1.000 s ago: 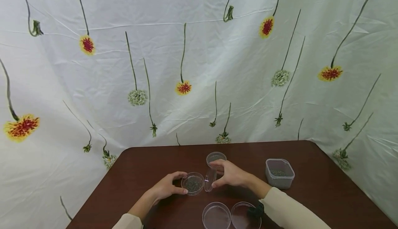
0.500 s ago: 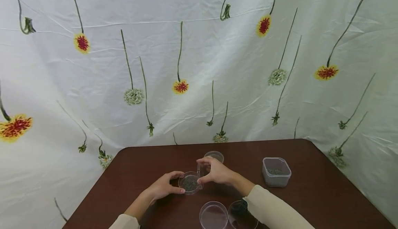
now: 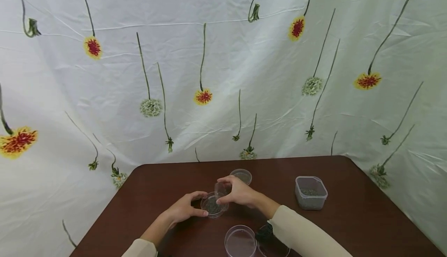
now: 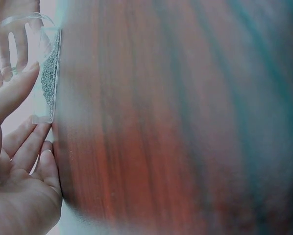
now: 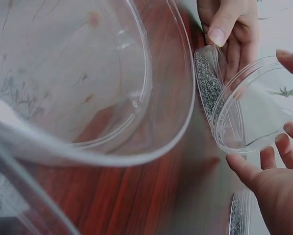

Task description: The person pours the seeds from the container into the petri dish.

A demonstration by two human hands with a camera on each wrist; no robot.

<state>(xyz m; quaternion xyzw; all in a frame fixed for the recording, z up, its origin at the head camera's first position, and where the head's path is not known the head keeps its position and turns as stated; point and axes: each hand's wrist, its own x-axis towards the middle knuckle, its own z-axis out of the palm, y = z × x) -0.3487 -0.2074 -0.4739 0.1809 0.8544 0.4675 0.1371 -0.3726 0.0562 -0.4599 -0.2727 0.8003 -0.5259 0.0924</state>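
On the brown table, a clear petri dish (image 3: 210, 206) holds dark granules. My left hand (image 3: 184, 209) grips it at its left side, thumb in front and fingers behind; the left wrist view shows the dish (image 4: 49, 83) edge-on between them. At the dish's right side my right hand (image 3: 241, 193) holds a clear petri dish lid (image 3: 220, 188), tilted steeply with its lower edge over the dish. In the right wrist view the lid (image 5: 259, 110) sits between thumb and fingers, overlapping the dish of granules (image 5: 208, 81); whether they touch, I cannot tell.
Another petri dish (image 3: 244, 176) stands just behind my right hand. Two clear round dish parts (image 3: 241, 242) lie near the front, one partly covered by the right sleeve (image 3: 304, 231). A square plastic tub (image 3: 310, 193) with granules stands to the right. A patterned cloth (image 3: 223, 63) hangs behind.
My right hand has moved left with the lid, from beside the dish to over its right edge, and the lid now leans over it. My left hand keeps its grip on the dish.
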